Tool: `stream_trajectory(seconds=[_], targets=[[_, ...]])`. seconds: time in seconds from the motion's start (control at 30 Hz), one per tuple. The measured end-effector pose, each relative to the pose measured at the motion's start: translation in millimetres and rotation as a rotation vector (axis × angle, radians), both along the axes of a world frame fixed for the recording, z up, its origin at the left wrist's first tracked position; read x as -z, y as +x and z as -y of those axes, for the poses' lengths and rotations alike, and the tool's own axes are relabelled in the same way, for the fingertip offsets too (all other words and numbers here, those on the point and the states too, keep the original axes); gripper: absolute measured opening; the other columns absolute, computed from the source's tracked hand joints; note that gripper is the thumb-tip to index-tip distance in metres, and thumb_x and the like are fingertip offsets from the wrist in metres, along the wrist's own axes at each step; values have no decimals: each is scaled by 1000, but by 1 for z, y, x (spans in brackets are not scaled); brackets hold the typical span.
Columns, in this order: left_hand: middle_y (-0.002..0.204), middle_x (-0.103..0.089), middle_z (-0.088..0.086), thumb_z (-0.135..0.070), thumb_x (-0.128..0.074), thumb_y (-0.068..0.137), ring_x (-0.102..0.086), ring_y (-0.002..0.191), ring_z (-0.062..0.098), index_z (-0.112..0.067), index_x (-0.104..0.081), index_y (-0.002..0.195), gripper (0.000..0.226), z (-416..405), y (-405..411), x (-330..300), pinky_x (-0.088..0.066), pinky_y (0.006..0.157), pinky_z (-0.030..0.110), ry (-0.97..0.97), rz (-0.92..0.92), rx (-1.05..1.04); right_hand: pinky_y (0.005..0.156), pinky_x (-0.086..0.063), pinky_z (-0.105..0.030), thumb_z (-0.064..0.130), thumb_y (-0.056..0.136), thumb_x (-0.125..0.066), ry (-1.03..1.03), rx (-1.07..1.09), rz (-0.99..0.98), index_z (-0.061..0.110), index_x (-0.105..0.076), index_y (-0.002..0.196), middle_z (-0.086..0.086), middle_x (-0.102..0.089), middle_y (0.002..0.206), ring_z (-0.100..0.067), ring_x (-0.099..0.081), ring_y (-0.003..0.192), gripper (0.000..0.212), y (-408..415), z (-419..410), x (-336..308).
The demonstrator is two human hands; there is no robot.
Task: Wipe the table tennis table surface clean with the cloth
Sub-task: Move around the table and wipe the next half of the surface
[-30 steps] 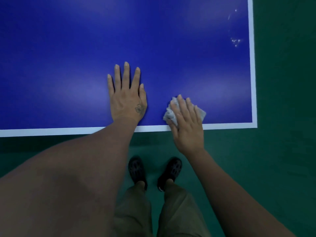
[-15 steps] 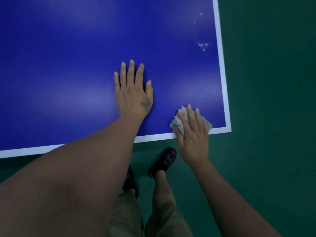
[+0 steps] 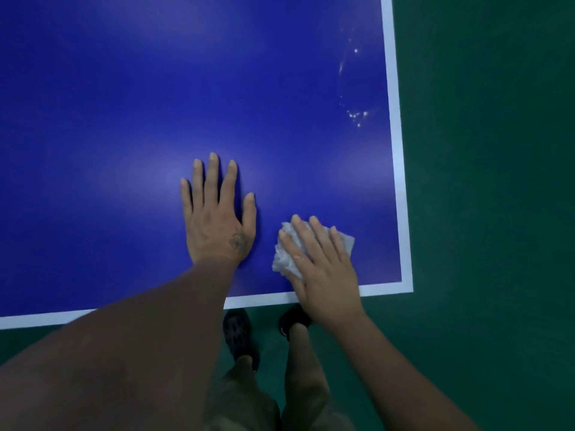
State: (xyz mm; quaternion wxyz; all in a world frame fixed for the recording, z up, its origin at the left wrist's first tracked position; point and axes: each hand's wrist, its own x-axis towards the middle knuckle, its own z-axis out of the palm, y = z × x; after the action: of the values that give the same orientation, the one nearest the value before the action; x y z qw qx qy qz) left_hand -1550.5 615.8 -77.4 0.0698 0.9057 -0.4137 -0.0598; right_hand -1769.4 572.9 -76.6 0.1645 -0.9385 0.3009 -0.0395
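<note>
Two hands on the blue table tennis table (image 3: 124,104): left hand (image 3: 214,225) flat, fingers straight; right hand (image 3: 323,269) presses the crumpled white cloth (image 3: 284,259) with straight fingers near the corner

Count on inspection: one blue table tennis table (image 3: 124,104), corner section in view. One crumpled white cloth (image 3: 284,259), lying under the right hand (image 3: 323,272). Two hands: the left hand (image 3: 216,219) is just beside the right. Two dark shoes (image 3: 238,331), below the hands. One patch of white specks (image 3: 356,115), beyond the right hand.
</note>
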Motion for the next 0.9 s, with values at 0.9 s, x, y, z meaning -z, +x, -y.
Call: stream_trajectory(seconds=[0.9], targets=[[175, -22, 10, -46, -40, 109, -10, 164, 31, -15, -37, 164, 63, 2, 0, 1, -13, 131, 58, -67, 24, 6, 134, -7, -52, 35, 110, -41, 36, 208, -115, 16, -14, 171, -9, -7, 179, -33, -3, 166, 69, 41, 49, -7]])
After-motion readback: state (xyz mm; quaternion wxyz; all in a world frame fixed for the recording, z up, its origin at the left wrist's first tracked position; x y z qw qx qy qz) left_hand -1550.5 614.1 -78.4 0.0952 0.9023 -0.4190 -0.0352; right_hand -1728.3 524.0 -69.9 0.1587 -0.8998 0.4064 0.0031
